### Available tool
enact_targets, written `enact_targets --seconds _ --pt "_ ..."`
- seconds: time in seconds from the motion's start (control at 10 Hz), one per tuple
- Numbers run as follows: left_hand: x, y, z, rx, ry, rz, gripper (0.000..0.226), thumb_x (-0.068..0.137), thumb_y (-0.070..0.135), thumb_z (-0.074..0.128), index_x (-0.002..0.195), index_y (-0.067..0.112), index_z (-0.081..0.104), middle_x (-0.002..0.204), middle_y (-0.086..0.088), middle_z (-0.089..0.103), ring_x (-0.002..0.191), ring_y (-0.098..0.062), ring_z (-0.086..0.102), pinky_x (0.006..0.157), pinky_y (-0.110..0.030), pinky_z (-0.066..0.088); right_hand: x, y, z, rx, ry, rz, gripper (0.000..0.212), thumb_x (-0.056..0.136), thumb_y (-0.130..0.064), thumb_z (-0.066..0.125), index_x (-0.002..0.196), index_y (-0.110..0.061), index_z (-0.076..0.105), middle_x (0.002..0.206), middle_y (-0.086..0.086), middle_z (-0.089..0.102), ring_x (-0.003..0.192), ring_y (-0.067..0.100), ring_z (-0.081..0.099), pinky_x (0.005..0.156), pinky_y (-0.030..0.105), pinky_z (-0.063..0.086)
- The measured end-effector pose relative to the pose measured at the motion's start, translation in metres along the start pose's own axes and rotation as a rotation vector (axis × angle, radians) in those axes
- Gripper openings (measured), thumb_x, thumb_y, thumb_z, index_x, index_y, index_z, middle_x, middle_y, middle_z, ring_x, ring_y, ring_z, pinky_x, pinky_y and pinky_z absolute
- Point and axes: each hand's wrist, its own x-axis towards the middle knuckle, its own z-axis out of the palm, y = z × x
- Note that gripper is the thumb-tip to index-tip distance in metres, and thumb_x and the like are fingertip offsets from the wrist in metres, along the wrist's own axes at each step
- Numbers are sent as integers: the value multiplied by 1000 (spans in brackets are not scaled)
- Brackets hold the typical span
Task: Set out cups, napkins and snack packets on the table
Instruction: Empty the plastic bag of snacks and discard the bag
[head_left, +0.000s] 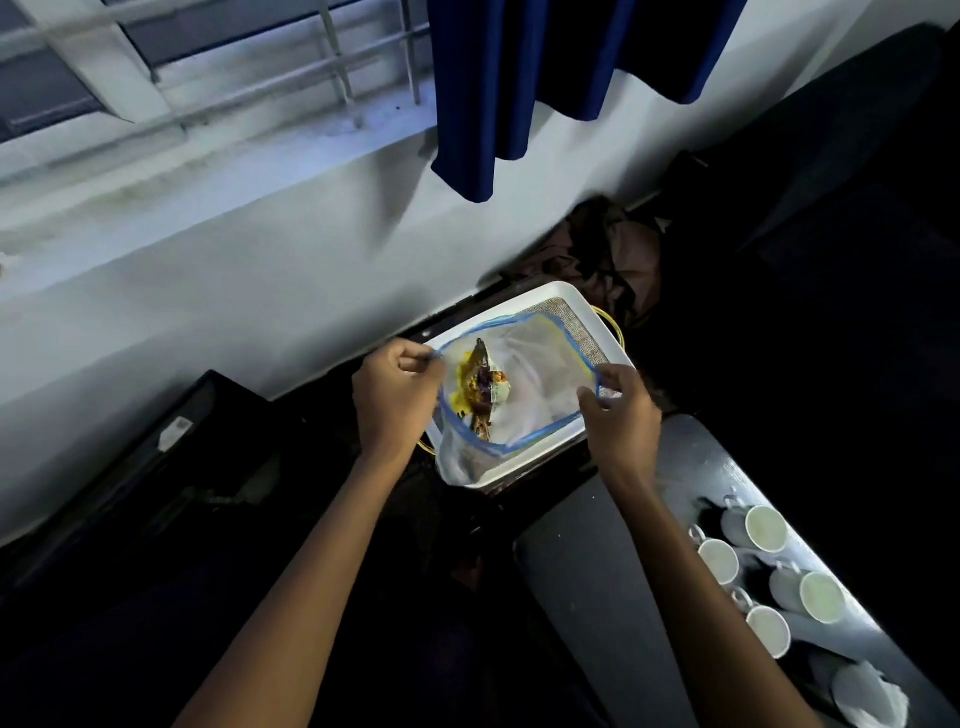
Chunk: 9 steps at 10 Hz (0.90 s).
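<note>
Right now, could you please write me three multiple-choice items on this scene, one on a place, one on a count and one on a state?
1. Where do the white cups stand?
A. on the dark table at the right
B. in the white tray
C. on the window ledge

2. How many cup mouths show clearly?
A. two
B. four
C. seven

3. How is the clear zip bag with the blue rim?
A. sealed flat
B. held open by both hands
C. lying untouched

Answers: 1 A, the cups sit on the tabletop, apart from the tray. 2 B, four pale round openings show there. 3 B, the left hand and right hand pinch opposite sides of the rim, with snack packets inside.
</note>
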Motion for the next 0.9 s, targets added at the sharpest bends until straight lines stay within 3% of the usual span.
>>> enact_targets --seconds 0.1,0.2,0.3,0.4,0.5,0.6,0.7,0.8,0.9 --pt "-15 8 11 -18 -36 32 10 74 12 70 76 19 64 67 4 66 59 -14 65 67 -45 59 -3 -3 6 -24 39 -57 28 83 -11 61 112 -12 61 113 6 63 94 22 61 80 33 46" --pt "-30 14 29 -51 -102 31 18 74 8 71 78 20 58 71 7 64 65 -15 66 69 -41 58 -2 -3 12 34 -87 -80 18 84 -8 61 101 -8 67 100 8 69 89 19 64 75 22 43" --pt "-37 11 47 -42 -123 35 17 75 10 72 86 15 60 73 10 62 67 -8 62 70 -29 53 3 -1 24 9 -324 -67 16 85 -8 63 99 -3 68 98 11 72 92 20 66 76 19 42" --pt "-44 4 61 -27 -248 41 20 78 21 73 93 17 60 78 11 62 67 -2 59 69 -22 48 11 10 33 -123 -474 -56 15 85 -6 60 96 2 67 97 20 71 88 20 63 69 26 39" --pt "-47 -8 70 28 -448 62 24 83 35 67 101 20 61 86 11 64 74 -1 60 72 -20 48 21 28 37 -185 -505 -3 18 85 3 53 97 11 63 103 30 67 96 34 63 77 38 44" --pt "-39 -24 71 -34 -447 -17 24 83 39 59 99 20 60 95 2 67 83 -9 63 76 -23 48 29 37 34 -50 -514 106 20 85 4 59 103 13 63 107 29 66 94 27 60 87 42 47" --pt "-12 -51 66 48 -318 -71 23 90 26 58 105 8 62 109 -8 67 97 -18 63 83 -27 47 35 48 30 143 -572 213 16 86 9 57 100 7 64 106 28 64 96 33 62 92 44 51" --pt "19 -79 62 105 -231 -194 39 86 31 56 108 -2 59 112 -18 63 106 -26 59 94 -37 46 45 58 29 246 -613 349 16 85 3 54 87 -12 59 84 9 64 75 16 62 71 26 53" --pt "44 -106 66 142 -240 -356 45 90 30 53 123 0 51 118 -17 56 106 -23 54 88 -32 44 60 69 31 210 -716 483 20 90 -2 50 90 -21 55 76 -6 69 73 9 63 70 23 52"
